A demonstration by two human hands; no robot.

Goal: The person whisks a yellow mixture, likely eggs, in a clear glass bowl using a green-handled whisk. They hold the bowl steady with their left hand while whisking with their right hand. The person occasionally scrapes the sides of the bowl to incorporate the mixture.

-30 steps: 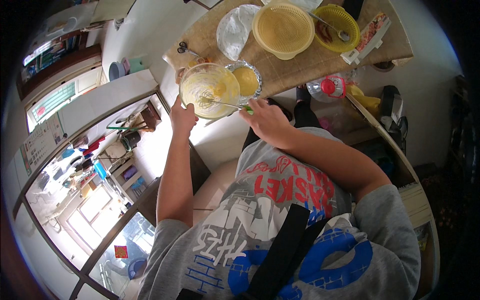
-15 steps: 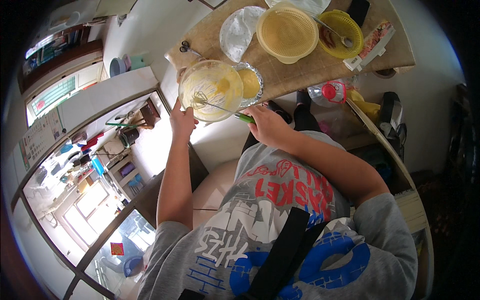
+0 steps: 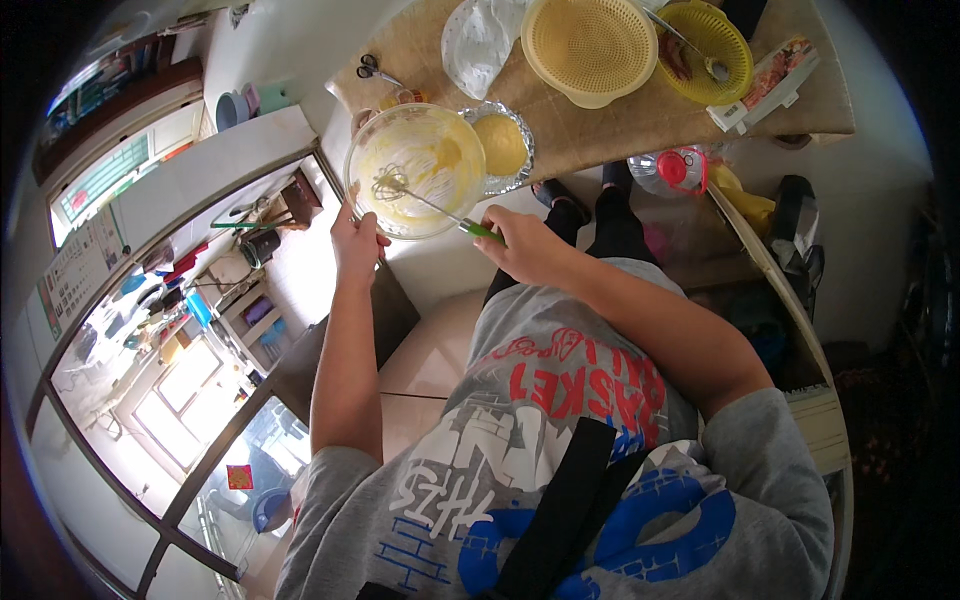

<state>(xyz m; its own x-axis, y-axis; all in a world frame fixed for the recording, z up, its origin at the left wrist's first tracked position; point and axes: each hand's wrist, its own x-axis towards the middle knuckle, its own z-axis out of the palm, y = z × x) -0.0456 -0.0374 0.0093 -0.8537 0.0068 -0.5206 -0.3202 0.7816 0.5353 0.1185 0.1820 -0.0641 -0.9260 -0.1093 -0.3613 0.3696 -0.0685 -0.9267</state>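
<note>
A clear glass bowl (image 3: 425, 135) smeared with yellow batter is tilted over the near edge of the wooden table (image 3: 600, 125). My left hand (image 3: 354, 242) grips the bowl's near rim. My right hand (image 3: 520, 243) holds a metal whisk (image 3: 420, 197) by its green handle, the wire head resting inside the bowl. Right beside the bowl sits a foil pan (image 3: 503, 145) filled with yellow batter.
On the table are a pale yellow colander (image 3: 590, 45), a yellow strainer bowl (image 3: 712, 45) with a spoon, a white plastic bag (image 3: 478, 40), scissors (image 3: 372, 68) and a packet (image 3: 765, 82). A clear bottle with a red cap (image 3: 672, 170) lies below the table edge.
The bowl has tipped up toward me and slid nearer the table edge. My right hand drew back with the whisk, and my left hand dropped lower on the rim.
</note>
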